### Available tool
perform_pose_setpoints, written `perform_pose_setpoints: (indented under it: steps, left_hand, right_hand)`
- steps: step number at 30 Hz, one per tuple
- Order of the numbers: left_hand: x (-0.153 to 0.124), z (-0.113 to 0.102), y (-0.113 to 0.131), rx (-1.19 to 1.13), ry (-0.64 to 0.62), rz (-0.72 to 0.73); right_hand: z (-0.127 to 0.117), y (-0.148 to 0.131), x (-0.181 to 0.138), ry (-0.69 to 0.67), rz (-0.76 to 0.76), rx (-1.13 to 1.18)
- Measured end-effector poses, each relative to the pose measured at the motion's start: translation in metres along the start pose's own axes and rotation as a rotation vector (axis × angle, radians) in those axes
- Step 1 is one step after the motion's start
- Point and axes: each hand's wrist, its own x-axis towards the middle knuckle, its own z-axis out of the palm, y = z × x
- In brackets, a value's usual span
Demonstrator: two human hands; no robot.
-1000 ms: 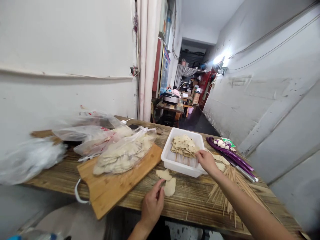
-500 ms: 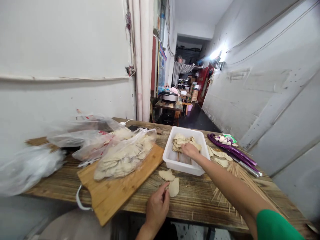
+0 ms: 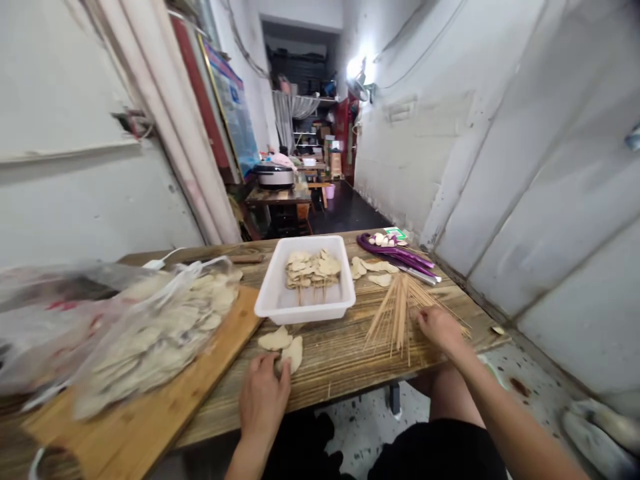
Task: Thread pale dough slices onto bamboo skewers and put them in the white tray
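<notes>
My left hand (image 3: pixel 263 395) is at the table's front edge, thumb and fingers closed on the near edge of a thin pale slice (image 3: pixel 294 353). Another pale slice (image 3: pixel 275 339) lies against it. To the right, my right hand (image 3: pixel 440 327) pinches at the side of a fanned pile of bamboo skewers (image 3: pixel 397 312). The fingertips are partly hidden, and how many skewers they grip I cannot tell. Between and beyond my hands stands a white plastic tub (image 3: pixel 270 309). Pale slices threaded on skewers (image 3: pixel 313 270) lie inside it.
On the left, a clear bag of pale slices (image 3: pixel 165 340) rests on a wooden cutting board (image 3: pixel 200 393). Purple eggplants (image 3: pixel 407 257), a knife (image 3: pixel 423 276) and loose slices (image 3: pixel 376 267) lie at the back right. A wall runs along the right side.
My right hand has left the tub and moved right to the skewer pile. The skewered slices stay in the tub. My left hand remains by the two slices; the view has turned right.
</notes>
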Motion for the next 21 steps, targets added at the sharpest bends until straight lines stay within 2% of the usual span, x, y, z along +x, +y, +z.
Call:
perform_pose_setpoints:
  steps: [5, 9, 12, 16, 19, 21]
  left_hand:
    - [0.01, -0.007, 0.01, 0.066, -0.129, -0.05]
    - [0.017, -0.014, 0.014, -0.016, -0.242, -0.095]
    - [0.017, -0.018, 0.016, -0.102, -0.245, -0.095]
    - [0.013, -0.018, 0.014, -0.308, -0.164, -0.111]
    - [0.009, -0.015, 0.018, -0.574, -0.137, -0.22]
    - [0.006, -0.012, 0.025, -0.803, -0.177, -0.319]
  right_hand:
    - [0.021, 0.005, -0.005, -0.049, 0.041, 0.064]
    - [0.025, -0.002, 0.003, -0.069, 0.076, 0.123]
    - [0.026, -0.004, 0.009, -0.07, 0.12, 0.166]
    - [0.022, 0.0, 0.009, 0.018, 0.119, 0.266]
    - [0.013, 0.003, -0.001, 0.152, 0.099, 0.405]
    - [0.006, 0.002, -0.017, 0.226, 0.049, 0.548]
